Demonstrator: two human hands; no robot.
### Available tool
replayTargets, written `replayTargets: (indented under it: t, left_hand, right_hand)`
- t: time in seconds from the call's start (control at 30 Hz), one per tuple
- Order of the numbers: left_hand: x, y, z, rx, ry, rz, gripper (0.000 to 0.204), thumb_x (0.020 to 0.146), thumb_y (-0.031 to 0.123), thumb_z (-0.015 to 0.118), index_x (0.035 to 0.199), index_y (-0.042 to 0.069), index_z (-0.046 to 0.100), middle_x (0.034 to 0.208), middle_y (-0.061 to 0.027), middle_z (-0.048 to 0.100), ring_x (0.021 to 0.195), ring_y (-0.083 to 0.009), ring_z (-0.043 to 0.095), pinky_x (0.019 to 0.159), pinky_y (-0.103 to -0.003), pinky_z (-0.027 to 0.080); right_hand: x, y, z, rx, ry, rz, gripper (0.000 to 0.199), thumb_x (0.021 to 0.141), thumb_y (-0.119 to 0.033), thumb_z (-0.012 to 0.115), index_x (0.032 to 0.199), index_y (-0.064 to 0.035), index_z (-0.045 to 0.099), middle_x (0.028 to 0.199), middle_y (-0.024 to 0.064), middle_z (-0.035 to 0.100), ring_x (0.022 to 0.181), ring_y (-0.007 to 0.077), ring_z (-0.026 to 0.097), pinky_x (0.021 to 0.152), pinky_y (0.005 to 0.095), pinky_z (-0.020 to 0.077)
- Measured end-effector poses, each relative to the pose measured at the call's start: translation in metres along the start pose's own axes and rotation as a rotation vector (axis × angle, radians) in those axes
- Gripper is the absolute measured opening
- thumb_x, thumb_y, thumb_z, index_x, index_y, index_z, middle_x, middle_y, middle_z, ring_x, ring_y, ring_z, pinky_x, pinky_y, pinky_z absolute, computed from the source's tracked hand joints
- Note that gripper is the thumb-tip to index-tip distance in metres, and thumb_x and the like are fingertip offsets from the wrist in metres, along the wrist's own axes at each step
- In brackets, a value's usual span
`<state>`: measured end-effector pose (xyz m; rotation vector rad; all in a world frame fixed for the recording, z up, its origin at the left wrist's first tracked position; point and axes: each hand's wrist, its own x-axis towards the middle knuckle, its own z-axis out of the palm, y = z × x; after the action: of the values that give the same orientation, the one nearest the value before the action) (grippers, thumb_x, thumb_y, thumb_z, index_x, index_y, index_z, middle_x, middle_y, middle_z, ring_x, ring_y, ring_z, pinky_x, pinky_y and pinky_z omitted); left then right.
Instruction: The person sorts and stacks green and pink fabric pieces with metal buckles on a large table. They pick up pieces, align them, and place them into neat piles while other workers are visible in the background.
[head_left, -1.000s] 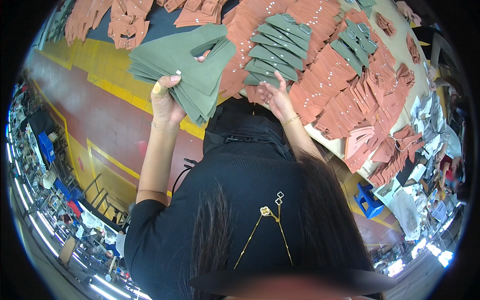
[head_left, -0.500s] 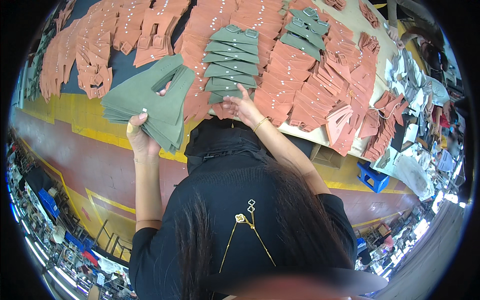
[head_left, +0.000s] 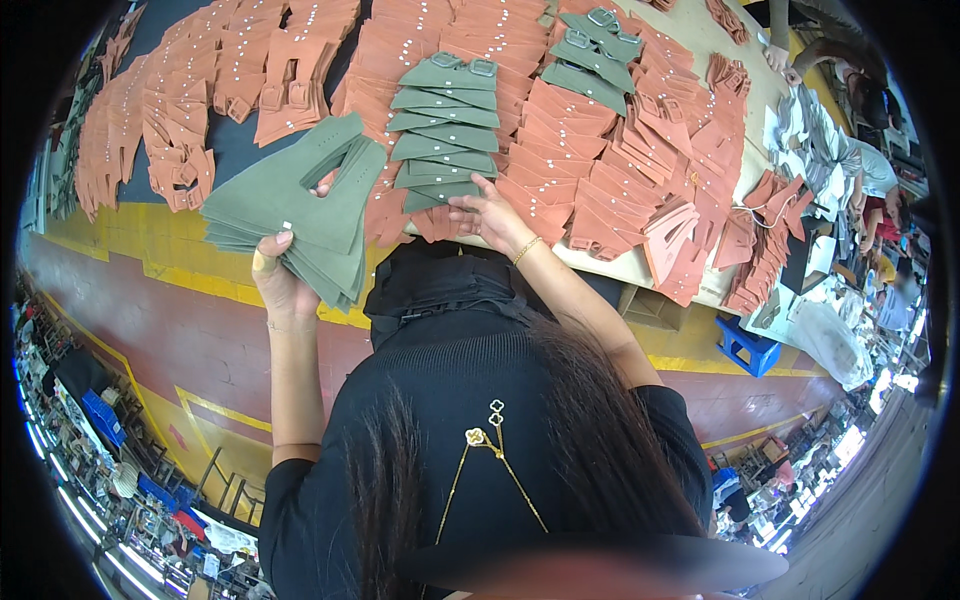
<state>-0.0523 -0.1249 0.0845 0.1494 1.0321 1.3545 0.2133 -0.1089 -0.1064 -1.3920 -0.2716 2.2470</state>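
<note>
Green cut pieces (head_left: 295,215) of a soft, leather-like material form a fanned stack that the person holds up in the left hand (head_left: 280,285), over the yellow edge of the floor marking and beside the table. The fingers of this hand are closed around the lower end of the stack, with the thumb on top, so the hand is clamped on it.

Further left on the table (head_left: 700,30) lie many orange-brown pieces (head_left: 230,90) with small metal studs, set in overlapping rows.

In the middle of the table, a column of green pieces (head_left: 440,125) is already laid out, each one overlapping the next like roof tiles, and the top ones carry buckles. The right hand (head_left: 490,212) rests flat with its fingers spread at the lower end of this column, touching the last piece; it grips nothing.

To the right, a second, shorter green row (head_left: 590,55) is also laid, and around it more orange-brown pieces (head_left: 640,150) cover the table.

Judging from this, the laying out seems to be partly done: two green rows are on the table, but the thick stack in the left hand is left to place.

At the far right edge, another person (head_left: 850,80) works at the table.
</note>
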Motion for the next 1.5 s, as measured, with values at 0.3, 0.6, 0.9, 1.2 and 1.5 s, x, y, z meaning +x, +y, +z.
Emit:
replayTargets:
  t: [0.3,0.6,0.9,1.2,1.5]
  left_hand:
    - [0.004,-0.006,-0.008,-0.049,-0.038,-0.005,0.062,0.068,0.016,0.064,0.123,-0.008,0.049,0.123,-0.0232,0.054,0.118,-0.0315,0.052,0.102,-0.043,0.045]
    - [0.001,-0.01,-0.003,-0.047,0.019,0.023,0.059,0.068,0.015,0.064,0.121,-0.008,0.05,0.12,-0.0238,0.056,0.117,-0.0319,0.053,0.102,-0.043,0.045]
    - [0.004,-0.007,0.003,-0.057,0.002,0.025,0.061,0.067,0.015,0.064,0.123,-0.006,0.049,0.121,-0.0222,0.055,0.116,-0.0307,0.054,0.099,-0.043,0.048]
    - [0.016,-0.012,0.046,-0.097,-0.094,-0.034,0.058,0.067,0.015,0.064,0.12,-0.005,0.051,0.12,-0.0193,0.055,0.111,-0.0284,0.055,0.096,-0.039,0.049]
    - [0.046,-0.02,0.069,-0.062,-0.046,-0.077,0.063,0.067,0.016,0.064,0.124,-0.004,0.047,0.118,-0.0181,0.055,0.113,-0.0285,0.054,0.098,-0.04,0.047]
  right_hand:
    - [-0.001,-0.005,-0.001,-0.043,-0.013,0.013,0.067,0.099,-0.013,0.043,0.152,-0.0179,0.001,0.122,0.0137,0.056,0.091,0.0168,0.062,0.074,0.0322,0.0499]
    - [-0.006,-0.011,0.002,-0.062,-0.014,0.044,0.057,0.1,-0.016,0.044,0.149,-0.0123,0.015,0.119,0.0117,0.059,0.089,0.0156,0.063,0.072,0.0302,0.0499]
    - [-0.009,-0.143,-0.074,-0.413,-0.005,-0.378,0.026,0.095,-0.027,0.055,0.104,-0.0052,0.064,0.088,0.0031,0.069,0.072,0.0089,0.062,0.062,0.0212,0.0486]
    - [0.065,-0.289,-0.18,-1.007,1.273,-0.371,0.068,0.078,-0.06,0.061,0.112,-0.0019,0.067,0.116,0.0212,0.063,0.114,0.0346,0.057,0.099,0.0452,0.0429]
    - [0.085,-0.324,-0.186,-0.95,1.291,-0.431,0.055,0.07,-0.04,0.074,0.106,0.0003,0.067,0.107,0.0232,0.066,0.104,0.0353,0.063,0.093,0.0405,0.0469]
